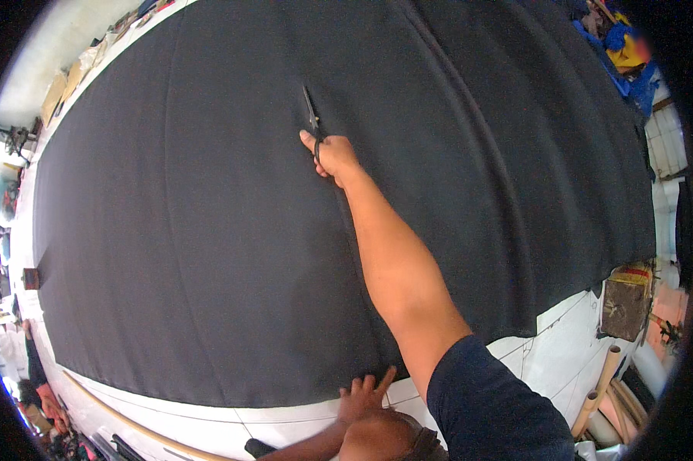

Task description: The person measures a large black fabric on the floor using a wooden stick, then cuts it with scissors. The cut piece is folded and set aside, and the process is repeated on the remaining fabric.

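Note:
A wide sheet of black fabric [247, 230] lies spread before me. My right hand [334, 157], at the end of an outstretched arm, is closed round the handles of a pair of scissors [311, 111]. Their blades point away from me, over the upper middle of the fabric. A dark line runs through the cloth from near that hand back toward me; whether it is a cut or a crease I cannot tell. My left hand [364, 396] rests at the near edge of the fabric, fingers spread, holding nothing.
White tiles [177, 409] show along the near edge. A long pole [131, 415] lies at lower left. To the right stand a brown block [625, 309] and cardboard tubes [597, 392]. Blue and yellow items [623, 54] lie piled at the far right.

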`<state>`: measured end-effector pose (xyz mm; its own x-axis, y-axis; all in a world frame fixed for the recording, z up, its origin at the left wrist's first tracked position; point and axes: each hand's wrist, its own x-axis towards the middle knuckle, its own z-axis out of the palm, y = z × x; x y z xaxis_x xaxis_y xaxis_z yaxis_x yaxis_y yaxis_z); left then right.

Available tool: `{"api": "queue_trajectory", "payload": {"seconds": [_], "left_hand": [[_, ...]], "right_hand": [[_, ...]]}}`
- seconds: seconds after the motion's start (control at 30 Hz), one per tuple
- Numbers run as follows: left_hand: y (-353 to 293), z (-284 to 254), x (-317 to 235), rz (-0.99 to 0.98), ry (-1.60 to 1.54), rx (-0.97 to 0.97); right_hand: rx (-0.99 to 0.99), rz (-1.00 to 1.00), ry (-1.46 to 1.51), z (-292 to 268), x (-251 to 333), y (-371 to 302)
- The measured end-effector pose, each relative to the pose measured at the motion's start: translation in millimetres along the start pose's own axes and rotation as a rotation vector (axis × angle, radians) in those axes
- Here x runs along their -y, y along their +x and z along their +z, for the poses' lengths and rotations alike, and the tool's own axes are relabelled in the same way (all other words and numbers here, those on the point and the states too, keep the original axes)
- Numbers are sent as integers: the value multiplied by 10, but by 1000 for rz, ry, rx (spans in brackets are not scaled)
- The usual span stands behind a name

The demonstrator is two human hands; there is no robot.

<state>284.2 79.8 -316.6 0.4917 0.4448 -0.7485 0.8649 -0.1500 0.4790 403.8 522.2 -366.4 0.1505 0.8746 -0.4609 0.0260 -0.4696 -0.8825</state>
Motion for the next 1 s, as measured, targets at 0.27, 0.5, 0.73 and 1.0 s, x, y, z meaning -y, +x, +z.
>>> {"api": "queue_trajectory", "payload": {"seconds": [0.27, 0.5, 0.73, 1.0], "left_hand": [[1839, -2583, 598, -89, 213, -1086], [1977, -2644, 653, -106, 200, -977], [1925, -2669, 646, -139, 124, -869], [1948, -2670, 667, -167, 93, -788]], "right_hand": [[61, 12, 74, 32, -25, 49], [-36, -8, -51, -7, -24, 101], [-52, 5, -123, 36, -15, 70], [-32, -10, -122, 215, 871, 1592]]}}
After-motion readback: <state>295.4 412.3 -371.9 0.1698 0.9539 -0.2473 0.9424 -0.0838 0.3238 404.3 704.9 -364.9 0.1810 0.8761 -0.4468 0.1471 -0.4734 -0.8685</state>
